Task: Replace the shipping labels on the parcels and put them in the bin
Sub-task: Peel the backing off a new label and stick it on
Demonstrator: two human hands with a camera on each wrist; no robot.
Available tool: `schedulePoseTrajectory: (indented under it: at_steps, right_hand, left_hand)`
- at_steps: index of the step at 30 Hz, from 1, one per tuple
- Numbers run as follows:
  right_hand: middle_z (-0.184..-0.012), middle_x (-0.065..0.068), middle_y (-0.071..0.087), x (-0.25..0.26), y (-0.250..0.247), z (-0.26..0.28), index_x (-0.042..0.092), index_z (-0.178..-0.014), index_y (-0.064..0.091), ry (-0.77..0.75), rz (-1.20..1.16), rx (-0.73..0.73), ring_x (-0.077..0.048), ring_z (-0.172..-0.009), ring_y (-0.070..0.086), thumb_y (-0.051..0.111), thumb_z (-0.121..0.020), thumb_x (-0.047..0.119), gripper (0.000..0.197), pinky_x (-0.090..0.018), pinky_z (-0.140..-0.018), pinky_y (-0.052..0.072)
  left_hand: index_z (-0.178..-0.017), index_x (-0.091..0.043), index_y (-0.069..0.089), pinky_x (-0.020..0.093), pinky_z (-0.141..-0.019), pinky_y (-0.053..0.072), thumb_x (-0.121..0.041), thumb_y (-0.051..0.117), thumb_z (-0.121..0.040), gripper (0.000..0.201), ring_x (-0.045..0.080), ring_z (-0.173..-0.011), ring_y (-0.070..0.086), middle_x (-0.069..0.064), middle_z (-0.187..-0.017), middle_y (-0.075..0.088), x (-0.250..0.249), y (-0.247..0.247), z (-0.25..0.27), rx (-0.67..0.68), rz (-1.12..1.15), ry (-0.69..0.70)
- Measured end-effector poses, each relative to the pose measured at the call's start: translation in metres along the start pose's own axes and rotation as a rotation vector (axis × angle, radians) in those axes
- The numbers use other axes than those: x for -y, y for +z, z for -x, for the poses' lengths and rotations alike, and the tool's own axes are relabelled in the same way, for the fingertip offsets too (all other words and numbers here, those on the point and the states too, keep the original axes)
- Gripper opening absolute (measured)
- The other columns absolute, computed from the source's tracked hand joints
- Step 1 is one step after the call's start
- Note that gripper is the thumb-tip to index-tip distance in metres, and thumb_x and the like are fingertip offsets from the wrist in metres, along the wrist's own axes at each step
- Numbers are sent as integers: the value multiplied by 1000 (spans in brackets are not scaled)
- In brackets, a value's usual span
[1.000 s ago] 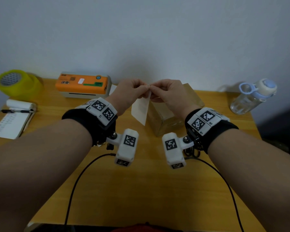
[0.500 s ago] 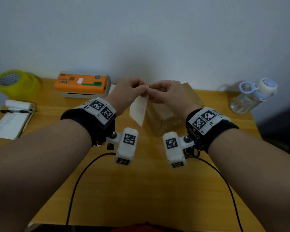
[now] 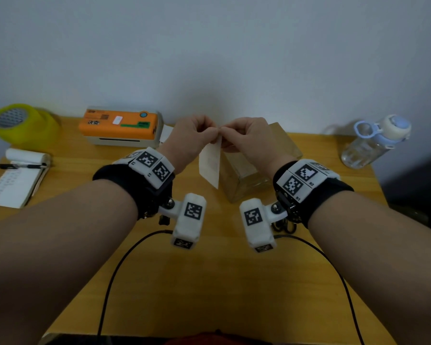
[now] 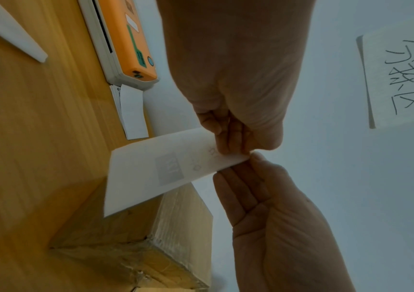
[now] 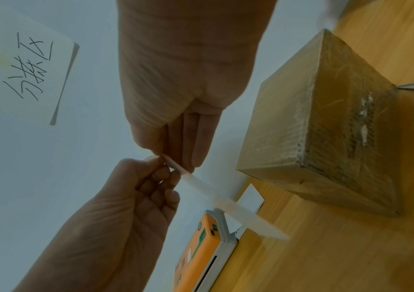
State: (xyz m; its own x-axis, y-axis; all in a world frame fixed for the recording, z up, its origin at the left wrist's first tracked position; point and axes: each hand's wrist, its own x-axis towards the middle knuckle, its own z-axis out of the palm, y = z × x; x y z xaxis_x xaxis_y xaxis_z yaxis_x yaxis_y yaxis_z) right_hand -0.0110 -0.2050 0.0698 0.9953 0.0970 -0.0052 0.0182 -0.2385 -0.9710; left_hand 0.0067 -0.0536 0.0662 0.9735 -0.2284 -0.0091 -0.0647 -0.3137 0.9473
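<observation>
Far out to the left of the left hand [image 3: 189, 140], the yellow tape roll [image 3: 18, 123] is blurred, and the writing on the one notepad [image 3: 13, 185] with one pen [image 3: 20, 166] across it is too small to read. Just beyond the left hand sits a single orange-topped label printer [image 3: 121, 125]; its markings cannot be made out, and a white slip [image 4: 132, 112] pokes from its end.

The left hand has its fingers curled, thumb and fingertips pinching the top corner of one shipping label [image 3: 210, 165]. The label is a white rectangle hanging down between the two hands above the wooden table [image 3: 209, 282], with a faint grey square and faint print showing through; the text is illegible. The right hand [image 3: 249, 143] pinches the same top edge, its other fingers straighter, touching the left fingertips.

Beneath and just beyond the right hand stands one brown cardboard parcel [image 3: 244, 175], wrapped in glossy clear tape with scuffed white patches on one face; the hand hides part of it. Well off to the right lies one clear water bottle [image 3: 373, 143] with a pale blue cap. One handwritten paper sheet [image 4: 401, 69] is on the wall.
</observation>
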Motion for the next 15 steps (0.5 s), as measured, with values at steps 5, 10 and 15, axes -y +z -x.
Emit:
schedulePoseTrajectory:
  at_steps: [5,10,15]
  right_hand:
    - [-88,-12,71,-2,0,-2,2,-95,68,30,-7,-18,-18,-82,70,61,-90,12,13,-27,-75,59]
    - [-93,-12,66,-4,-4,-3,-4,-100,60,109,-102,-143,-16,-81,67,50,-96,12,19,-19,-65,56]
    - [-99,-11,67,-11,-22,-4,-1,-101,62,132,0,-154,-15,-88,66,51,-96,16,20,-27,-76,59]
  left_hand:
    - [-76,-14,56,30,-72,46,-12,58,-88,13,21,-78,53,15,-84,58,2,0,1,0,4,-21]
    - [-70,-15,52,31,-70,44,-8,58,-85,17,19,-77,50,18,-86,57,9,-2,0,-43,-12,-63]
    - [-78,-14,60,29,-81,50,-13,55,-91,14,17,-86,60,10,-89,66,23,-13,2,-69,33,-111]
